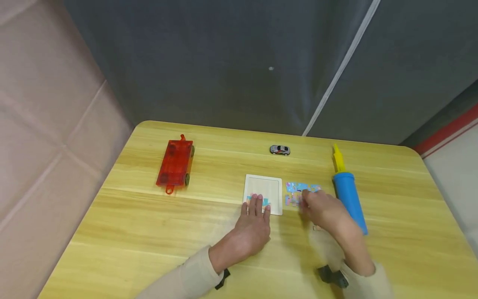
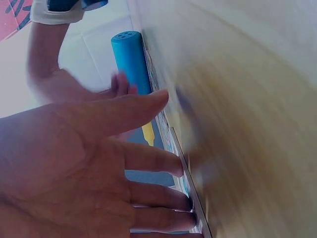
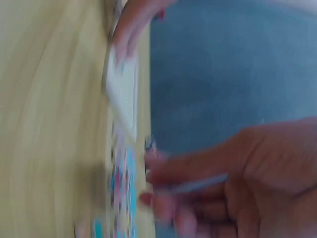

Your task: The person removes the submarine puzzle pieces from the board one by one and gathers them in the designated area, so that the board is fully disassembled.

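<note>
A square white puzzle tray (image 1: 275,195) with a raised rim lies mid-table, several blue and pink pieces fitted along its near side. My left hand (image 1: 252,232) rests on the tray's near part, fingers straight and slightly spread over those pieces. Right of the tray lies a group of loose jigsaw pieces (image 1: 292,187), blue, pink and purple. Over them is my right hand (image 1: 328,209), fingers bent, thumb and fingertips close together. That hand is blurred in the right wrist view, and I cannot tell whether a piece is between its fingertips.
A red see-through toy wagon (image 1: 175,164) stands at the left. Near the back edge sits a small silver toy car (image 1: 280,150). A blue hand pump (image 1: 350,199) with a yellow nozzle lies right of the pieces. Behind the table hangs a dark grey curtain (image 1: 224,74).
</note>
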A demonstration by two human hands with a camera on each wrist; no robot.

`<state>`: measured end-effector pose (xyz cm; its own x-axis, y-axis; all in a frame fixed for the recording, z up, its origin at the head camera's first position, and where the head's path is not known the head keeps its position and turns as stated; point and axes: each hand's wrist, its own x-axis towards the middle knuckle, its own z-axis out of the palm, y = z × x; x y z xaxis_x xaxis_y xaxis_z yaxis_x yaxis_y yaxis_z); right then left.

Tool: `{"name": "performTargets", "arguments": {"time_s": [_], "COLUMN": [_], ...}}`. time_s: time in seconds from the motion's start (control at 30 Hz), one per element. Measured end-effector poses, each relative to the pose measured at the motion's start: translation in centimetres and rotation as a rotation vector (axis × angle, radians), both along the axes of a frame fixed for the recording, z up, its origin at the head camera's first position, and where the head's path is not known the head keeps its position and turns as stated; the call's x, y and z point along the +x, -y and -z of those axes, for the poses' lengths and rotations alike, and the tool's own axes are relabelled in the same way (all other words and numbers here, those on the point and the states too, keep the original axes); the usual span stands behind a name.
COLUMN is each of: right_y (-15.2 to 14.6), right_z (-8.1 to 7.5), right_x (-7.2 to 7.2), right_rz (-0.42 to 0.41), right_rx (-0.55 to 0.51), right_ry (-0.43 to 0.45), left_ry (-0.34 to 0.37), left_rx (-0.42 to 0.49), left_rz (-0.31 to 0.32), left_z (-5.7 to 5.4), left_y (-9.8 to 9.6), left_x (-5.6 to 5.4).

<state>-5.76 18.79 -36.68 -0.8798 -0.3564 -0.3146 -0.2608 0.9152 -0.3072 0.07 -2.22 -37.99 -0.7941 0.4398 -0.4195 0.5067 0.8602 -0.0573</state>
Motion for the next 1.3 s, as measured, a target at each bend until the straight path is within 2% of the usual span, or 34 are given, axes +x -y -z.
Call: {"name": "performTargets", "arguments": {"time_s": [0.1,0.17,0.2,0.23,0.33,0.4,0.5,0.57,0.63,0.67,0.8,1.07,1.3], "right_y": [2.4,4.0,4.7,5.6,6.8,6.7,6.8,6.8,7.3,7.3,7.6,7.3,6.9], "right_z": [0.8,1.2,1.4,1.1,1.8,3.4,3.9,4.0,2.8,2.8,2.5,3.4,3.6], "right_x": [0.2,0.3,0.3,0.5,0.6,0.2,0.2,0.1,0.3,0.3,0.1,-1.0,-1.2], "right_rz": [-0.115,-0.171,-0.185,-0.182,-0.194,-0.204,-0.188,-0.167,-0.122,-0.109,-0.050,0.031,0.015], "right_rx": [-0.113,-0.139,-0.135,-0.124,-0.098,-0.094,-0.120,-0.146,-0.172,-0.176,-0.168,-0.298,-0.358], "right_ry": [-0.152,-0.185,-0.173,-0.140,-0.155,-0.212,-0.255,-0.243,-0.185,-0.167,-0.084,-0.049,-0.072], "left_ry": [-0.009,0.006,0.018,0.042,0.087,0.110,0.115,0.114,0.110,0.109,0.110,0.050,0.049], "left_rx": [0.002,0.020,0.032,0.060,0.103,0.129,0.142,0.157,0.177,0.182,0.187,0.112,0.112], "left_rz": [0.010,0.007,0.003,-0.009,-0.030,-0.037,-0.022,-0.022,-0.044,-0.056,-0.088,0.034,0.025], "left_z": [0.2,0.3,0.4,0.7,0.6,0.2,-0.8,-1.3,-1.6,-1.7,-1.7,-1.6,-1.4], "left_y": [0.0,0.0,0.1,0.2,0.5,0.8,1.1,1.4,1.7,1.8,2.0,2.0,1.9], "left_x": [-0.1,-0.3,-0.4,-0.5,-0.8,-0.9,-1.1,-1.2,-1.2,-1.3,-1.4,-1.6,-1.5]}}
